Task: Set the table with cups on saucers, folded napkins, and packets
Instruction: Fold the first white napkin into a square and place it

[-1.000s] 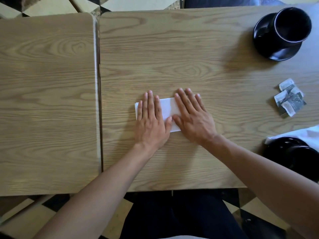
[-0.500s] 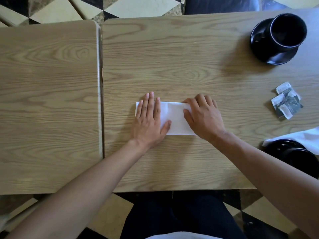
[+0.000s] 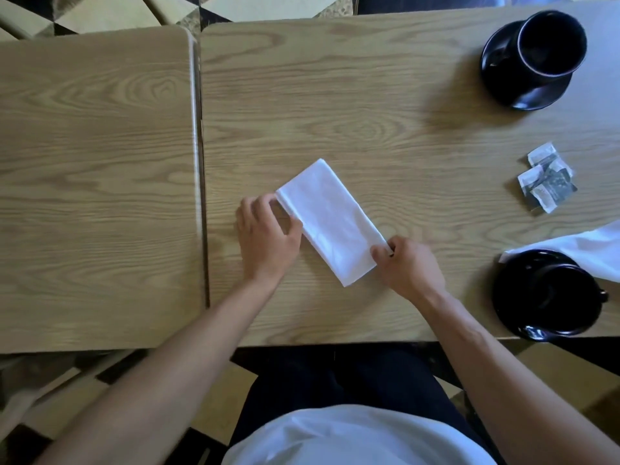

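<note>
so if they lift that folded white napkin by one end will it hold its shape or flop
Probably flop: the folded napkin looks like thin soft cloth, lying flat on the table. Its layers could slide apart, since only folds hold them. It looks light, as the left hand and right hand handle it by fingertips at its edges.

No legible text anywhere.

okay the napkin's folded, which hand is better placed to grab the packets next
Right. The right hand pinches the folded napkin's near-right edge, on the same side as the packets. The left hand is at the napkin's far side.
</note>
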Tool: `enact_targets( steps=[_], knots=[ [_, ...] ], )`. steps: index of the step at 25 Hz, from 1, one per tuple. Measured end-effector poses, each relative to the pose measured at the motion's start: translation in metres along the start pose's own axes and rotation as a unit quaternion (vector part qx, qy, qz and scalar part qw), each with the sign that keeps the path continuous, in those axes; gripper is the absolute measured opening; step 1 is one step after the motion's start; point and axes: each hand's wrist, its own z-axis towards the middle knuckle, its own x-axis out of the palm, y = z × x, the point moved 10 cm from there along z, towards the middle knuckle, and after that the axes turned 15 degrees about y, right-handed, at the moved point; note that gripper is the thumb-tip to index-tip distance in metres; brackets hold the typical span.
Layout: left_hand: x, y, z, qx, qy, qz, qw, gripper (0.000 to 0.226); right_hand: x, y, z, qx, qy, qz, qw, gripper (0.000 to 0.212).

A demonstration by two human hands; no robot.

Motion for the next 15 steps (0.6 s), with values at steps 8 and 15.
enact_targets(
  steps=[8, 15],
  knots=[
    [0.082, 0.032, -0.09, -0.27, 0.207, -0.305, 0.89, 0.035, 0.057, -0.012, -0.023, 0.005, 0.133, 0.252, 0.959, 0.027],
    [0.089, 0.056, -0.123, -0.358, 0.225, -0.436, 0.794, 0.036, 0.114, -0.004, -0.041, 0.014, 0.257, 0.49, 0.833, 0.015]
  ],
)
